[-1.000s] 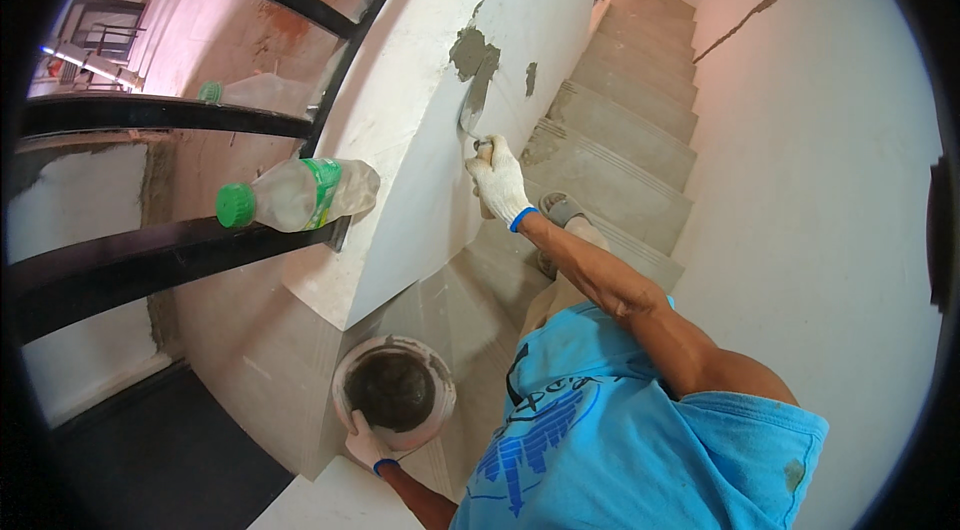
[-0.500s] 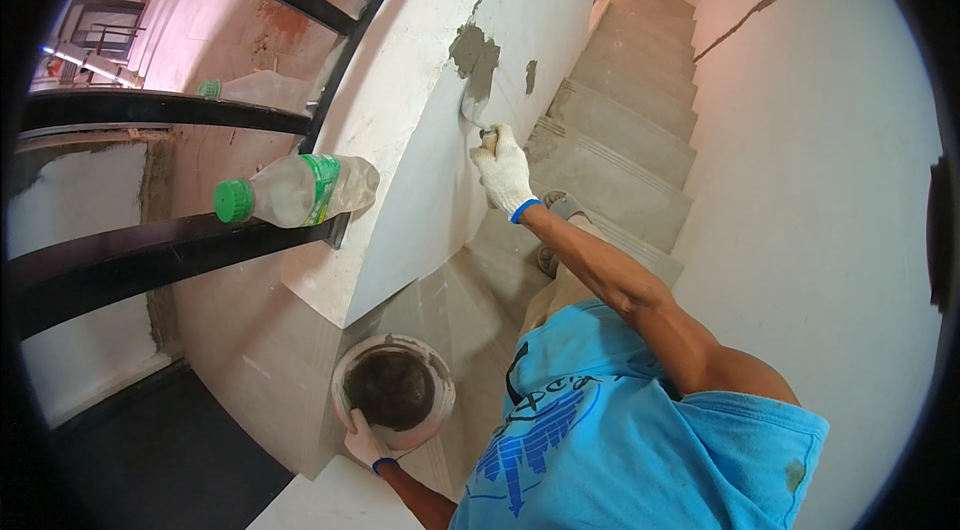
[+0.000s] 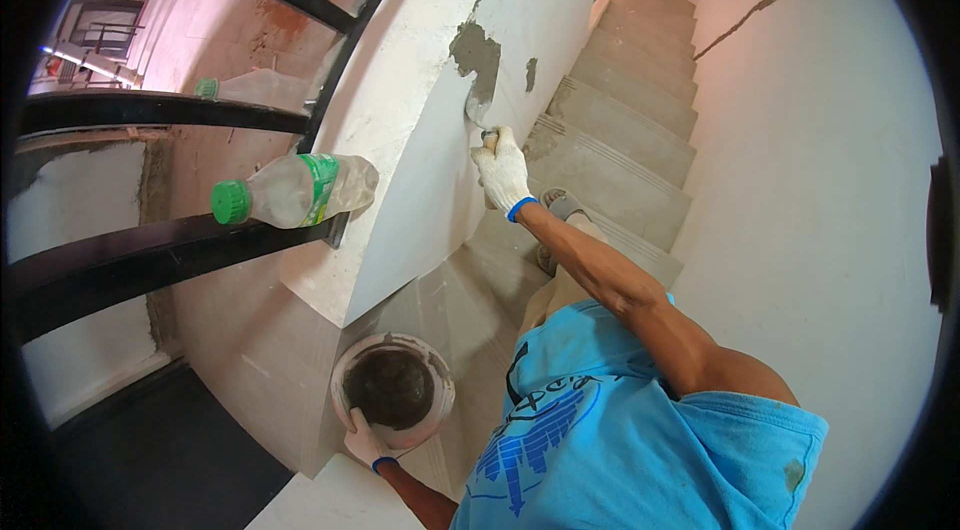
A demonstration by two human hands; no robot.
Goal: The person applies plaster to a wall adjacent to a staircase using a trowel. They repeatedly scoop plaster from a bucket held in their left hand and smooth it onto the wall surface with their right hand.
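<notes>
My right hand (image 3: 502, 173), in a white knit glove with a blue cuff, is closed round the handle of a small trowel (image 3: 477, 111). The trowel's blade lies against the white wall, at the lower end of a grey mortar patch (image 3: 480, 52). A smaller grey patch (image 3: 531, 74) sits beside it. Down at the lower left, my gloved left hand (image 3: 365, 442) grips the rim of a round bucket (image 3: 445, 392), thumb on the inside edge. Dark grey wet mortar (image 3: 390, 387) fills part of the bucket.
A clear plastic bottle (image 3: 292, 192) with a green cap lies on the ledge beside black metal railings (image 3: 150, 255). Concrete stairs (image 3: 630, 135) run away at the upper right, along a white wall (image 3: 800, 210) with a grey filled crack. My sandalled feet stand by the steps.
The trowel blade has shifted slightly down and to the right along the wall with my right hand. My left hand stays on the bucket rim.
</notes>
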